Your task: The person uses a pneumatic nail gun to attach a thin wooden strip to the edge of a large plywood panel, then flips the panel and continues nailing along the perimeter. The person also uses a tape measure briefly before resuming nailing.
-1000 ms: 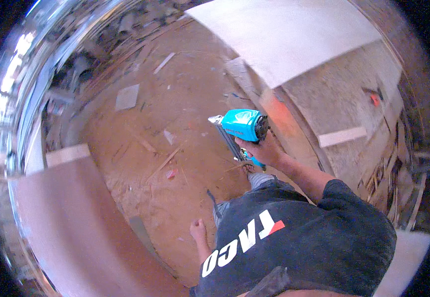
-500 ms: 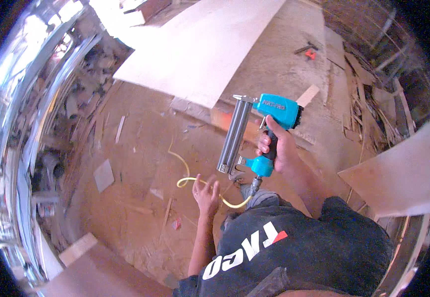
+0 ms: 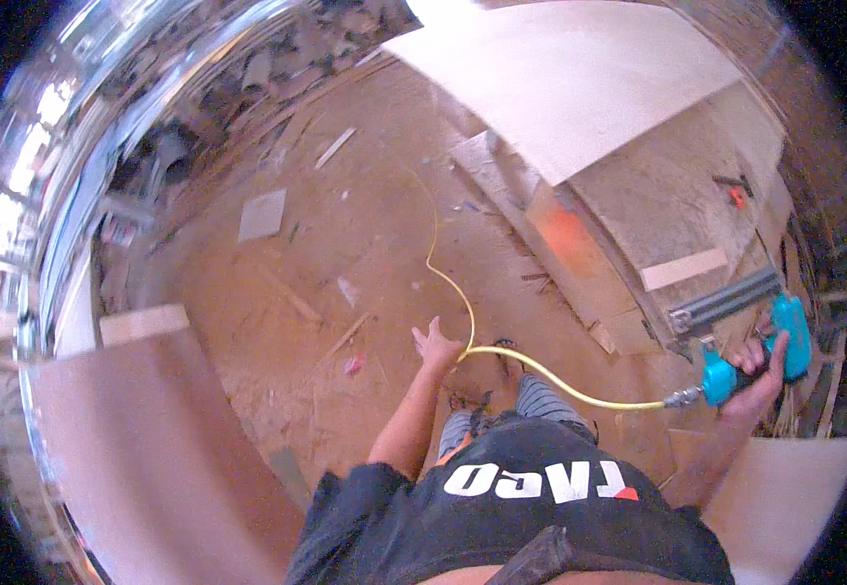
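Note:
At the right, my right hand (image 3: 757,382) is wrapped round the black grip of a teal pneumatic nail gun (image 3: 792,336). Its long dark metal magazine (image 3: 726,304) points up and to the right. From the fitting on the grip's end, a yellow air hose (image 3: 579,392) runs left across my front. The hose bends sharply beside my left hand (image 3: 438,346), then trails away over the floor. My left hand's thumb and forefinger are spread apart; the hose appears to lie against its right side, where the other fingers are hard to see.
A large pale board (image 3: 579,83) lies at the far side, with an orange-marked plank (image 3: 565,229) near it. A brown panel (image 3: 150,448) stands at the lower left. An orange-and-black tool (image 3: 736,197) and a short wood strip (image 3: 684,268) lie at the right.
The nail gun has swung from the middle to the far right in my right hand, and its magazine has turned. The hose stretches longer between my hands. The view has turned too.

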The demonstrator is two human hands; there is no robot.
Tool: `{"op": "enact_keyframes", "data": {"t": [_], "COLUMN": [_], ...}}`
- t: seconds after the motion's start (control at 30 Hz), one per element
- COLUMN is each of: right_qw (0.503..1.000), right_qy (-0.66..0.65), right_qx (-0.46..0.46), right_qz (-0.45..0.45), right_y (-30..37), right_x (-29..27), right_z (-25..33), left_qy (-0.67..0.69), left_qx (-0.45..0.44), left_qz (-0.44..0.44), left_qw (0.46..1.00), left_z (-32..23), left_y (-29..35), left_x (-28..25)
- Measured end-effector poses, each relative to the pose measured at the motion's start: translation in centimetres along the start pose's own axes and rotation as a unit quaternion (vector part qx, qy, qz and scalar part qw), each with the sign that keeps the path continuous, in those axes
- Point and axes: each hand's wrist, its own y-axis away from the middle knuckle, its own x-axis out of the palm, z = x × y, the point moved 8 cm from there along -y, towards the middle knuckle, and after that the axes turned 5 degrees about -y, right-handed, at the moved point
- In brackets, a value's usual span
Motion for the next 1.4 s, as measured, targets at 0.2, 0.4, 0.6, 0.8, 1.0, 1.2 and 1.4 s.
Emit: {"op": "enact_keyframes", "data": {"t": [0.2,0.4,0.6,0.8,1.0,1.2,1.4], "right_qw": [0.998,0.997,0.979,0.966,0.951,0.932,0.898], "right_qy": [-0.008,-0.037,0.072,0.07,0.044,0.072,0.121], "right_qx": [-0.062,-0.062,-0.164,-0.204,-0.189,-0.162,-0.2], "right_qz": [0.005,0.023,-0.097,-0.144,-0.24,-0.315,-0.372], "right_y": [1.8,-1.3,-2.5,-4.8,-5.8,-4.3,-2.2], "right_x": [-1.4,-5.1,-6.1,-14.5,-28.7,-39.4,-43.0], "right_z": [4.5,10.5,14.4,8.1,5.2,1.6,3.6], "left_qy": [0.389,0.593,0.71,0.542,0.385,0.357,0.383], "left_qx": [-0.231,-0.077,0.01,0.152,0.297,0.427,0.478], "left_qz": [0.323,0.268,-0.046,-0.328,-0.436,-0.435,-0.43], "left_qw": [0.831,0.755,0.702,0.758,0.758,0.708,0.663], "left_z": [4.7,-2.5,-1.3,-3.7,-13.1,-23.2,-29.8], "left_y": [3.5,9.9,-1.3,4.4,6.8,8.2,12.4], "left_x": [8.8,4.0,-12.0,-16.0,-16.0,-14.2,-11.5]}}
